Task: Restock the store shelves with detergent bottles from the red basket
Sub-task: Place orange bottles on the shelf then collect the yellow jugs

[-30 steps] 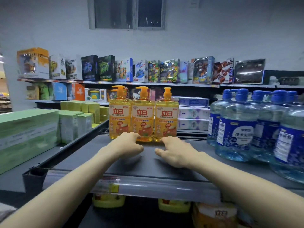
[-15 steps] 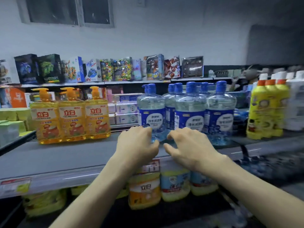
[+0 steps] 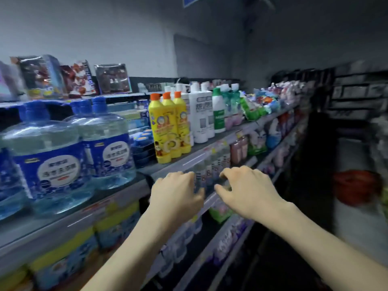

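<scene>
Head view: the left hand (image 3: 176, 192) and right hand (image 3: 247, 190) are held empty, fingers loosely curled, side by side before the shelf (image 3: 201, 149). Yellow detergent bottles (image 3: 168, 131) are stood upright on that shelf. The red basket (image 3: 354, 186) is seen blurred, well apart at the right.

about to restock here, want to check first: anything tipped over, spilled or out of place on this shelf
Nothing stands out. The blue jugs, yellow bottles and white bottles stand upright in rows on the shelf, with no spill visible. Goods farther down the aisle are too blurred to judge.
</scene>
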`<state>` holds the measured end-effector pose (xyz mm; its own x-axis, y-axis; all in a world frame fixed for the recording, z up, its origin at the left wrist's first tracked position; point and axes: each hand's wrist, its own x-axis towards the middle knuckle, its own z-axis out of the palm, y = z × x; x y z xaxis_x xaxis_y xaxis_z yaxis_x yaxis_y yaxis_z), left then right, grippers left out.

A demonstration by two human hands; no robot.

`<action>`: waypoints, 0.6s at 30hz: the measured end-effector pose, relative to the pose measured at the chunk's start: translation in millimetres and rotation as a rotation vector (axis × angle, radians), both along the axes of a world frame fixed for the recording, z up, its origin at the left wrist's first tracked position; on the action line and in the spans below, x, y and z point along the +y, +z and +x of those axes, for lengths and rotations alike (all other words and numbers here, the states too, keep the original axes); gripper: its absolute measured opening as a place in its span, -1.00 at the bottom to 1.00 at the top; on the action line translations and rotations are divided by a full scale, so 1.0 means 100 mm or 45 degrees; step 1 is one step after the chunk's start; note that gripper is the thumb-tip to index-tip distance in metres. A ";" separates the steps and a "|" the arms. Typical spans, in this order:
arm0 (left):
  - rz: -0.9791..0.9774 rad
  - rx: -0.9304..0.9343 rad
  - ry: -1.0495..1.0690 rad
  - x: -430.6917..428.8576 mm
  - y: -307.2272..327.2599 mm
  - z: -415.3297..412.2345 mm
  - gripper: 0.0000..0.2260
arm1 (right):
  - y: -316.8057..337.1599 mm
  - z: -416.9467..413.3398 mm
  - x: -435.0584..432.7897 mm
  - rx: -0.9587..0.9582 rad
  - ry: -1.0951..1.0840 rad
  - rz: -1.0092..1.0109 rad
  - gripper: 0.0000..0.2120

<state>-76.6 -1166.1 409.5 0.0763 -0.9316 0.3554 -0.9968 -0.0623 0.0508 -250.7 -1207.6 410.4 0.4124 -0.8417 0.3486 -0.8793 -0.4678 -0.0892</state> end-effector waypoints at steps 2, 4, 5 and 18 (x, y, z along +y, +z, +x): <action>0.032 0.010 -0.103 -0.27 -0.09 -0.28 -0.68 | -0.08 -0.31 -0.11 -0.004 -0.128 0.021 -0.58; 0.068 0.025 -0.204 -0.51 -0.17 -0.53 -0.67 | -0.16 -0.58 -0.23 0.007 -0.250 0.044 -0.60; 0.085 0.029 -0.244 -0.62 -0.20 -0.64 -0.66 | -0.19 -0.69 -0.30 0.015 -0.300 0.053 -0.60; 0.274 0.102 -0.657 -1.99 -0.92 -1.66 -0.54 | -1.06 -1.56 -0.93 -0.037 -0.868 0.230 -0.55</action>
<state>-242.3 -1365.5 317.9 -0.3890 -0.9063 0.1653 -0.8944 0.4146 0.1679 -406.8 -1301.0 304.1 -0.2348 -0.9549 0.1818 -0.9672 0.2110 -0.1412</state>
